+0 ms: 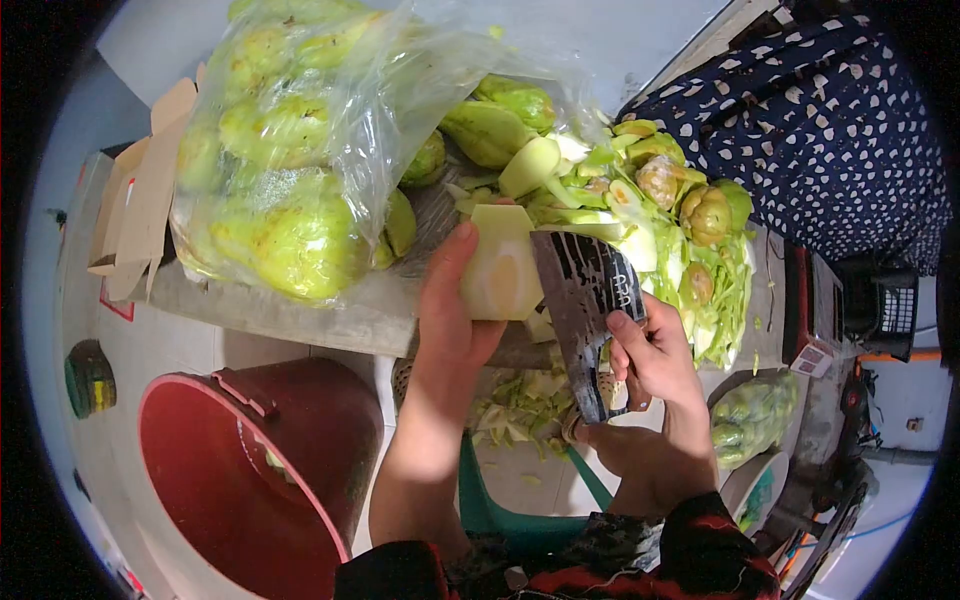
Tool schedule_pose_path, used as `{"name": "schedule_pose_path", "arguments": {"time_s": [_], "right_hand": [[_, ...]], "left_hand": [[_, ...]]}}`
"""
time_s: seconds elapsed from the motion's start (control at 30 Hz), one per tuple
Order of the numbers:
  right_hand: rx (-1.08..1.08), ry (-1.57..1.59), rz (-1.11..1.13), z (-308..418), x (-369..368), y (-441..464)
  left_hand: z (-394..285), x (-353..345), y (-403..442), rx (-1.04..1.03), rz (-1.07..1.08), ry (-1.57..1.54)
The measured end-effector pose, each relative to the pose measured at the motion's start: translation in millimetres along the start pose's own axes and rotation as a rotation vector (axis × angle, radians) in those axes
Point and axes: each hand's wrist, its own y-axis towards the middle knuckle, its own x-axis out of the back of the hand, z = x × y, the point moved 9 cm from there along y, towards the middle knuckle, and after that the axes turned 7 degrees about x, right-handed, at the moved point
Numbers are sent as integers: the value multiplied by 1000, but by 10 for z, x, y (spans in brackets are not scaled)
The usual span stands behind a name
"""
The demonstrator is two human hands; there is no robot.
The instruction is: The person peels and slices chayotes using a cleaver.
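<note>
My left hand [447, 300] grips a peeled, pale green chayote piece [500, 265], its cut face showing the seed hollow. My right hand [657, 352] is closed on a broad dark-bladed knife [585, 300] with a worn coating and partly hidden lettering. The blade's upper end is beside the chayote's right edge; whether it touches, I cannot tell. Behind both hands, a heap of chayote peelings and trimmings [725, 320] covers part of the table [300, 310]. Whole green chayotes [485, 130] lie at the open mouth of a clear plastic bag [360, 130] packed with more.
A large red bucket [345, 430] stands at lower left, near a cardboard box [160, 150]. Cut pieces [525, 400] lie below the table edge, by a green plastic stool [480, 500]. Another bag of chayotes [755, 415] is at right, below dark patterned cloth [800, 130].
</note>
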Motion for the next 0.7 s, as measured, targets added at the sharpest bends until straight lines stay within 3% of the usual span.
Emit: {"name": "schedule_pose_path", "arguments": {"time_s": [0.7], "right_hand": [[109,136,-57,-24,-121,21]], "left_hand": [[150,-68,-59,-13,-52,36]]}}
